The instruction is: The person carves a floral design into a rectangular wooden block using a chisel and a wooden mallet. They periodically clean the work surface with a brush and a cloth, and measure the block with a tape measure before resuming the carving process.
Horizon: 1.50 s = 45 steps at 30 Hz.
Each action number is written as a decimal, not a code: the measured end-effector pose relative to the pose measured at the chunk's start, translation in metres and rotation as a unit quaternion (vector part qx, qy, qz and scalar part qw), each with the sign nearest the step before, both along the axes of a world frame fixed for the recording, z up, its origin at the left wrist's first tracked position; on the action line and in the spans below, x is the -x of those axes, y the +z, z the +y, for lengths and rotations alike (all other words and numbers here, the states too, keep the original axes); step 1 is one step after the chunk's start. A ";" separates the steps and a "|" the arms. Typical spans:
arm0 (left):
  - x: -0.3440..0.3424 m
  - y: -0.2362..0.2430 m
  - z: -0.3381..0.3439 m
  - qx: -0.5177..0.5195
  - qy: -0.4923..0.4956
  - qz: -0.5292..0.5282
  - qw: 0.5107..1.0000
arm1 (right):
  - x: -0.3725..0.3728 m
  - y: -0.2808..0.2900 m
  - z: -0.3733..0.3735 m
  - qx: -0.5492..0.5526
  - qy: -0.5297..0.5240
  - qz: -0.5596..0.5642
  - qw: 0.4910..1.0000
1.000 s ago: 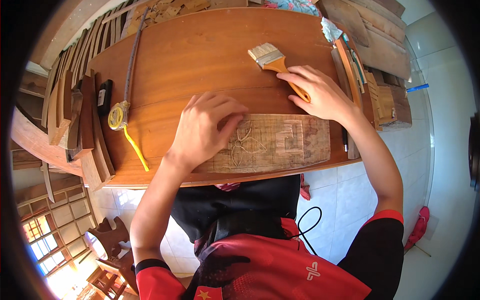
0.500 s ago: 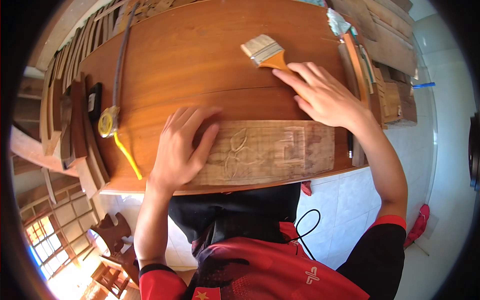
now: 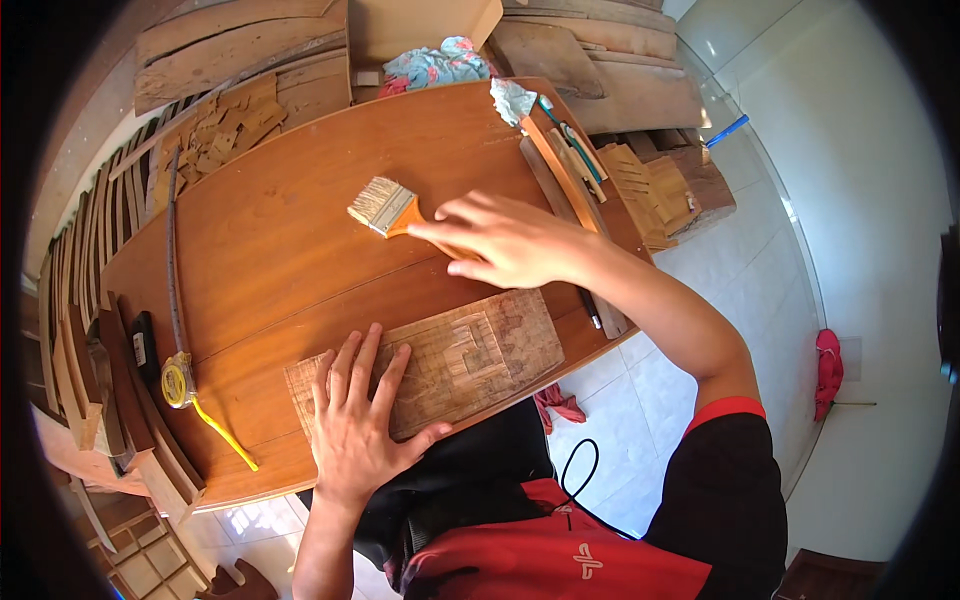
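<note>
Through the head view I find the left hand (image 3: 358, 435) spread flat on the brown rectangular wooden board with shallow carving (image 3: 445, 360), its grip released, palm down, fingers apart; how hard it presses I can't judge. It hides a good part of the board's left half, so any carving under the palm is lost to me, while the raised angular pattern on the right half shows clearly. The board lies aslant along the near edge of the reddish-brown wooden surface (image 3: 270, 245). Beyond it, the right hand (image 3: 505, 240) reaches over the orange-handled flat brush with pale bristles (image 3: 393, 208). The index finger touches the handle and the thumb sits just beside it, but the hand covers the handle's end, and I can't tell whether this grip is closed on it or loose. The bristles and metal band are in plain sight, pointing up and left, though whether the bristles touch the surface is unclear. The right forearm partly covers a slim black stick with a pale tip (image 3: 590, 308). On my left, a round yellow tape measure (image 3: 178, 382) lies beside a small black object (image 3: 145, 345) whose kind I can't make out. The lower edge cuts off the left forearm.
</note>
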State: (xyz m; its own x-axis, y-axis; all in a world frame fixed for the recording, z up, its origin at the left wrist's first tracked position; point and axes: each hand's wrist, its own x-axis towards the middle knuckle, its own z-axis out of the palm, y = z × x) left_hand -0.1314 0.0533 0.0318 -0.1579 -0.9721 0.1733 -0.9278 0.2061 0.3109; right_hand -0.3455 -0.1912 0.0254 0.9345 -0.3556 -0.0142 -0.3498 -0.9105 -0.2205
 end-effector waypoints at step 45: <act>0.010 0.009 0.000 0.004 0.056 -0.038 0.998 | 0.094 0.000 -0.005 -0.023 -0.408 0.025 0.912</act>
